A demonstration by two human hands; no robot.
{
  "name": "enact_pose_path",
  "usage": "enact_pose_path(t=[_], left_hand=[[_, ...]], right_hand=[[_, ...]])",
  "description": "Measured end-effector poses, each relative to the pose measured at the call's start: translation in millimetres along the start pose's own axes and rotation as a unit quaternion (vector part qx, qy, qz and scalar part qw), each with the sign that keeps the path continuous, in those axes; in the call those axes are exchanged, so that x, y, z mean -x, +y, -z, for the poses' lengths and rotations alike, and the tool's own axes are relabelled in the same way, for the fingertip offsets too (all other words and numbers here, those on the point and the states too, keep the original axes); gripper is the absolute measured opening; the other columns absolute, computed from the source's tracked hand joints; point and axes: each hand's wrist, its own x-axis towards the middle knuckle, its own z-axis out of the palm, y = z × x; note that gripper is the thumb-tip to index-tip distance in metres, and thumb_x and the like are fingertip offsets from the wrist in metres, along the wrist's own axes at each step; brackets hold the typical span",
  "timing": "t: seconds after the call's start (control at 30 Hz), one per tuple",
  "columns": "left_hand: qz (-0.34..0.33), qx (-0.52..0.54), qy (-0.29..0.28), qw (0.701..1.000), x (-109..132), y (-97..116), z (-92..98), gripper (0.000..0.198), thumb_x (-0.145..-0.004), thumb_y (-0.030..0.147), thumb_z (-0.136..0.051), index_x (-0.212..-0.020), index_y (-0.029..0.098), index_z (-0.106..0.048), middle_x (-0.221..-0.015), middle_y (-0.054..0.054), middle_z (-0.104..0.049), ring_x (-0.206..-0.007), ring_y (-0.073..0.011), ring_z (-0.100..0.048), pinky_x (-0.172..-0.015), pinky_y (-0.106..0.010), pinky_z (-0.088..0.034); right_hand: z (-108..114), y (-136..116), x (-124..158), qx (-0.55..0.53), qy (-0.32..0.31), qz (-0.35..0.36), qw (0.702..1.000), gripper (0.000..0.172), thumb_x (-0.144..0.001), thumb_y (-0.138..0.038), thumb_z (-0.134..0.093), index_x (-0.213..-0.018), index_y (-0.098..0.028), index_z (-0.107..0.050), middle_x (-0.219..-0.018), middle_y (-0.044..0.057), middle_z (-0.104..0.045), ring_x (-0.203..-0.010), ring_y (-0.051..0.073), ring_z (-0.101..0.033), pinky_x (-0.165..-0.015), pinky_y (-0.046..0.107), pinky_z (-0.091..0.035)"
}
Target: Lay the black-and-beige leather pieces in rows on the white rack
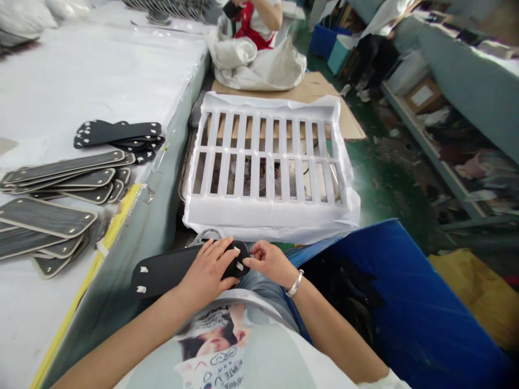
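A long black leather strap [162, 270] with rounded ends lies across my lap, small white tabs showing at both ends. My left hand [208, 270] rests flat on its right end, fingers stretched out and pressing it down. My right hand [270, 262] is at the strap's right tip, fingers pinched together on one of the small white tabs [240, 266]. A silver bracelet sits on my right wrist.
On the white table [81, 70] to my left lie stacks of similar black straps [65, 173], another pile [119, 135] further back. A white slatted crate [267, 162] stands ahead, a blue bin [405, 302] at right. A person in red sits at the far end.
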Motion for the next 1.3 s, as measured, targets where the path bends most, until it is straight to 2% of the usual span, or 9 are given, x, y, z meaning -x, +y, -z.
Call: enact_pose_path(t=[0.07, 0.13, 0.17, 0.23, 0.3, 0.47, 0.63, 0.93, 1.3], left_hand=[[-0.001, -0.005, 0.010, 1.000, 0.7, 0.7, -1.2, 0.048, -0.070, 0.028, -0.067, -0.114, 0.019, -0.050, -0.133, -0.015, -0.044, -0.123, -0.0285, -0.041, -0.103, -0.051, -0.030], [0.001, -0.008, 0.016, 1.000, 1.2, 0.4, -2.0, 0.050, -0.069, 0.028, -0.068, -0.114, 0.018, -0.050, -0.132, -0.015, -0.044, -0.122, -0.0289, -0.040, -0.103, -0.051, -0.031], [0.002, -0.007, 0.018, 1.000, 1.2, 0.0, -2.2, 0.051, -0.068, 0.028, -0.069, -0.114, 0.018, -0.050, -0.131, -0.015, -0.045, -0.122, -0.0291, -0.040, -0.103, -0.051, -0.031], [0.004, 0.000, 0.021, 1.000, 0.4, -1.1, -2.7, 0.053, -0.066, 0.030, -0.071, -0.113, 0.017, -0.049, -0.129, -0.015, -0.047, -0.121, -0.0291, -0.041, -0.103, -0.051, -0.031], [0.012, 0.007, 0.024, 1.000, -1.5, -2.1, -3.2, 0.051, -0.065, 0.031, -0.071, -0.110, 0.016, -0.050, -0.125, -0.015, -0.050, -0.119, -0.0284, -0.043, -0.103, -0.051, -0.031], [0.036, 0.028, 0.015, 0.999, -5.2, -6.4, -0.5, 0.055, -0.063, 0.033, -0.071, -0.109, 0.015, -0.048, -0.122, -0.014, -0.054, -0.116, -0.0267, -0.046, -0.103, -0.047, -0.032], [0.029, 0.029, -0.015, 0.999, 3.1, -18.3, 7.6, 0.060, -0.063, 0.029, -0.069, -0.115, 0.015, -0.043, -0.127, -0.015, -0.050, -0.119, -0.0281, -0.045, -0.104, -0.048, -0.031], [0.044, 0.064, -0.019, 0.997, 0.6, -24.4, 7.7, 0.059, -0.062, 0.028, -0.065, -0.115, 0.016, -0.041, -0.116, -0.011, -0.057, -0.109, -0.0253, -0.052, -0.104, -0.045, -0.032], [0.043, 0.050, -0.015, 0.998, 2.1, -18.7, 12.1, 0.062, -0.062, 0.030, -0.065, -0.118, 0.017, -0.043, -0.115, -0.009, -0.057, -0.106, -0.0244, -0.053, -0.100, -0.043, -0.035]], right_hand=[[1.3, -1.8, 2.9, 0.021, 0.045, 0.066, 0.997, 0.048, -0.069, -0.033, -0.067, -0.111, -0.017, -0.050, -0.096, 0.006, -0.059, -0.072, 0.013, -0.056, -0.061, 0.026, -0.048], [3.6, -4.2, 5.0, 0.058, 0.061, 0.154, 0.985, 0.062, -0.074, -0.027, -0.063, -0.129, -0.021, -0.038, -0.126, 0.011, -0.046, -0.104, 0.020, -0.052, -0.082, 0.034, -0.049], [5.0, -5.5, 5.4, 0.083, 0.052, 0.192, 0.976, 0.061, -0.077, -0.025, -0.060, -0.133, -0.022, -0.035, -0.135, 0.011, -0.038, -0.116, 0.021, -0.044, -0.092, 0.038, -0.045], [7.6, -7.6, 4.6, 0.131, 0.025, 0.234, 0.963, 0.051, -0.082, -0.024, -0.054, -0.131, -0.022, -0.040, -0.140, 0.010, -0.033, -0.126, 0.022, -0.034, -0.103, 0.042, -0.034], [9.3, -8.6, 2.1, 0.150, -0.003, 0.239, 0.959, 0.045, -0.085, -0.025, -0.051, -0.128, -0.021, -0.045, -0.137, 0.010, -0.038, -0.125, 0.022, -0.037, -0.106, 0.042, -0.032], [9.6, -10.8, -3.4, 0.114, -0.038, 0.233, 0.965, 0.043, -0.086, -0.023, -0.049, -0.129, -0.022, -0.043, -0.126, 0.008, -0.050, -0.117, 0.018, -0.046, -0.102, 0.038, -0.038], [8.4, -13.5, -4.6, 0.072, -0.039, 0.196, 0.977, 0.040, -0.085, -0.024, -0.050, -0.125, -0.023, -0.046, -0.124, 0.007, -0.053, -0.113, 0.019, -0.049, -0.097, 0.038, -0.042], [4.7, -4.3, -9.7, -0.037, -0.053, 0.128, 0.990, 0.039, -0.081, -0.025, -0.055, -0.121, -0.025, -0.051, -0.120, 0.006, -0.054, -0.107, 0.019, -0.053, -0.091, 0.036, -0.046], [-13.7, 7.2, -8.3, -0.212, -0.049, 0.095, 0.971, 0.038, -0.080, -0.033, -0.057, -0.115, -0.019, -0.051, -0.116, 0.007, -0.056, -0.106, 0.019, -0.053, -0.095, 0.038, -0.042]])
